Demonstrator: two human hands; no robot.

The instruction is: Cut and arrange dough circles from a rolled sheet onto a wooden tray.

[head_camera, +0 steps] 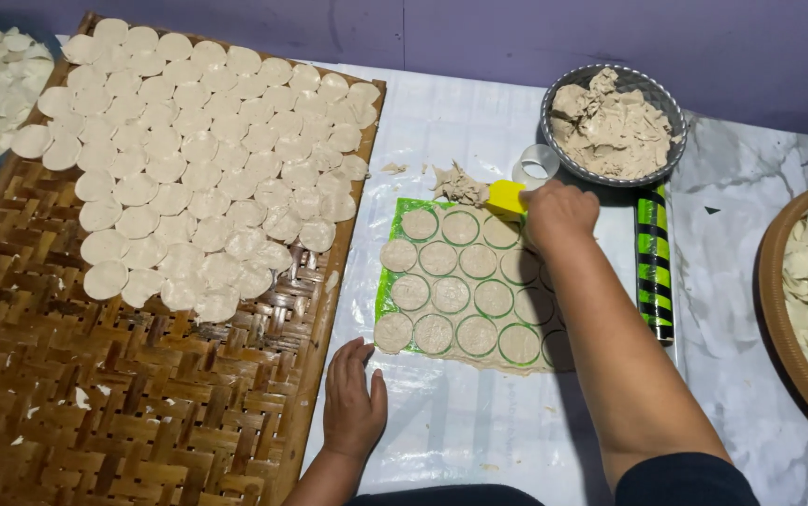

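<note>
dough sheet (pixel 465 286), rolled flat and already cut into rows of rounds, lies on a green mat (pixel 387 281) on the white plastic-covered tabletop (pixel 460 422), just right of the woven bamboo tray (pixel 95 394).

nearest to me, my left hand (pixel 352 408) rests flat and empty on the plastic, fingers loosely spread, just short of the sheet's near left corner and beside the tray's right edge.

farther out, my right hand (pixel 558 215) reaches across the sheet's right side to its far edge. it is closed around a yellow scraper (pixel 507 197), whose blade pokes out to the left, toward the far left corner. so the right hand is the one on the dough; the cut rounds lie toward me and to the left of it, the sheet's long side running left to right.

just beyond the scraper sit a scrap heap of dough (pixel 460 185) and a clear ring cutter (pixel 535 169). a green-and-black rolling pin (pixel 655 262) lies along the sheet's right, pointing away from me. at the far edge stands a metal bowl of dough (pixel 613 126).
</note>
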